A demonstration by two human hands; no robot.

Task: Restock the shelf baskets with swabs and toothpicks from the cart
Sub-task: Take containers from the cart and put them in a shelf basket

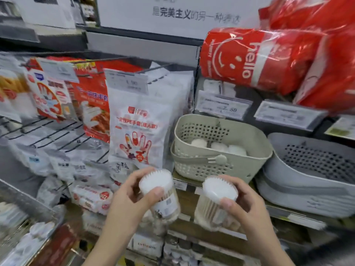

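Note:
My left hand (132,196) grips a clear round tub with a white ribbed lid (157,184), thin wooden sticks showing through its wall. My right hand (242,204) grips a second tub of the same kind (219,191). Both tubs are held just below and in front of the beige perforated basket (255,148) on the shelf, which holds a few white-lidded tubs (219,146). To its right stands a grey perforated basket (307,181); its inside looks bare where I can see it.
White and red packs of disposable gloves (134,120) hang left of the beige basket. Red "hello" tissue packs (249,58) lie on the shelf above. Price tags (222,106) line the shelf edges. At the lower left is part of a metal cart (23,212) with packaged goods.

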